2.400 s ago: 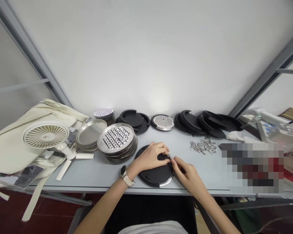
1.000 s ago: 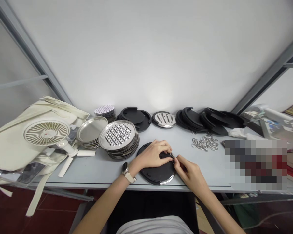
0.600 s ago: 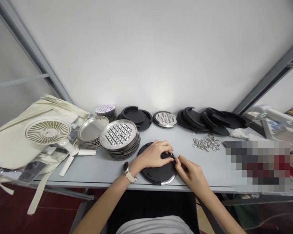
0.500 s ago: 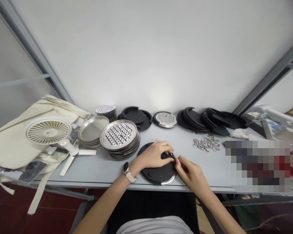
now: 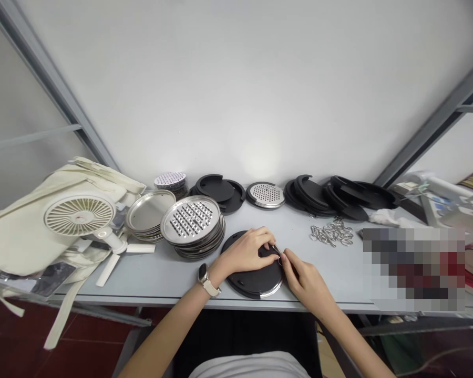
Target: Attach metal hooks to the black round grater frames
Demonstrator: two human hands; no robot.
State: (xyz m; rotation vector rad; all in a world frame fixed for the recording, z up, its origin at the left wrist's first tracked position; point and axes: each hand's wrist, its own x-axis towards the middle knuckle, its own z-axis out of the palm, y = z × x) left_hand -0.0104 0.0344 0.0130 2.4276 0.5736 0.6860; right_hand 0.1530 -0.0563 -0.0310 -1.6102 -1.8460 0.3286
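A round black disc [image 5: 256,282] with a shiny metal rim along its lower right lies near the table's front edge. Across its top rests my left hand [image 5: 249,252], thumb and fingers closed around a small metal clip [image 5: 276,250] at the disc's right edge. My right hand [image 5: 302,275] pinches the clip's lower end, where a small loop shows between the fingertips. How the clip joins the disc is hidden by the fingers. Further right lies a pile of similar metal clips [image 5: 331,232].
Left of the disc stand stacked metal grater plates [image 5: 191,220] and plain metal plates [image 5: 150,211]. Black round holders [image 5: 315,194] and a perforated metal disc [image 5: 266,195] line the wall. A white fan [image 5: 81,215] lies on a cream bag [image 5: 19,231] at far left.
The fingertips of both hands have shifted slightly at the disc's right edge, and the clip's loop shows more plainly. The other things stay put apart from a small camera shift.
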